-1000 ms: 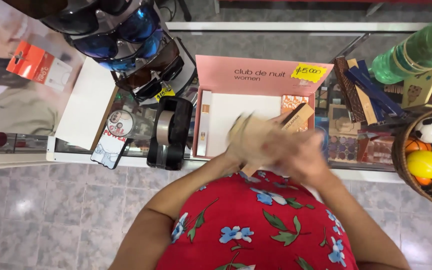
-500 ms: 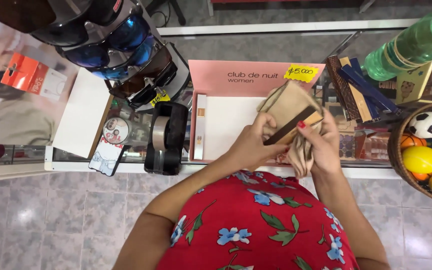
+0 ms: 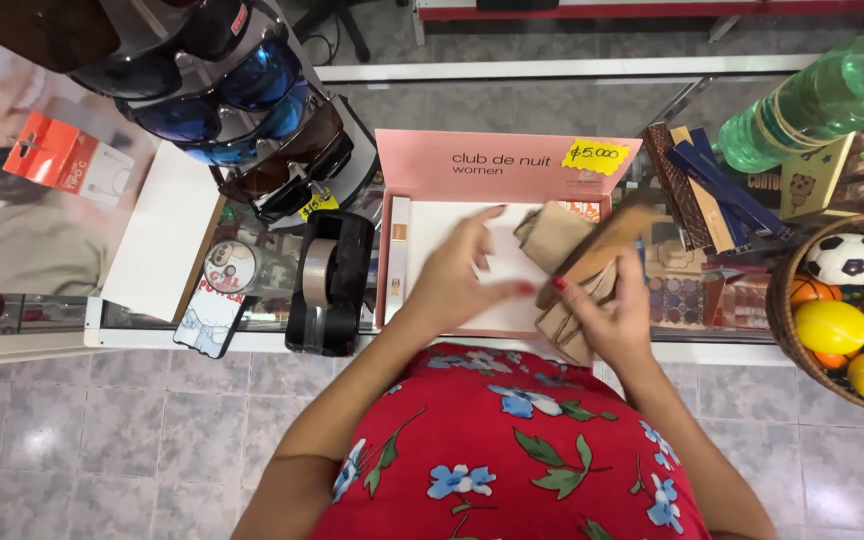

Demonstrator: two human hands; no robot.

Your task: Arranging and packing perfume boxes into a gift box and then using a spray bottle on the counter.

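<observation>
I stand at a glass shop counter (image 3: 572,70) in a red flowered top. My right hand (image 3: 607,315) grips a crumpled brown paper bag (image 3: 557,245) together with a flat brown box that sticks out toward the upper right. My left hand (image 3: 457,275) hovers with fingers spread just left of the bag, thumb near its lower edge, over an open pink gift box (image 3: 502,160) lined with white paper. The bag's lower part hangs below my right hand.
A black tape dispenser (image 3: 327,280) sits left of the pink box, beside a phone (image 3: 214,298) and a white board (image 3: 167,235). Sunglasses (image 3: 242,90) hang on a rack above. Right: long dark boxes (image 3: 712,190), a green bottle (image 3: 812,100), a basket of toy balls (image 3: 847,310).
The bag and box have come down from in front of the pink lid toward the counter edge. My left hand let go of the bag and opened beside it.
</observation>
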